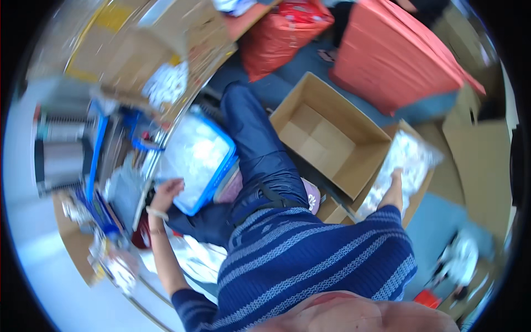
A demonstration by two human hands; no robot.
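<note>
My left hand [167, 192] is held beside a tub with a blue rim [220, 176], whose inside is filled with pale, whitish stuff. Its fingers are loosely stretched out and nothing shows in them; a light band circles the wrist. On the other side, my right hand [396, 178] reaches onto a clear plastic bag [406, 157] of whitish pieces lying over a cardboard box. Blur and the angle hide the fingers, so its grip is unclear. Between the bag and my leg stands an open cardboard box [315, 124] with bare brown walls inside.
Large red bags [387, 66] stand beyond the open box, with a smaller red sack [279, 39] to their left. A big cardboard carton [138, 50] fills the far left. Blue-framed racks and tools [99, 155] crowd the left. Cardboard flaps [481, 160] rise at the right.
</note>
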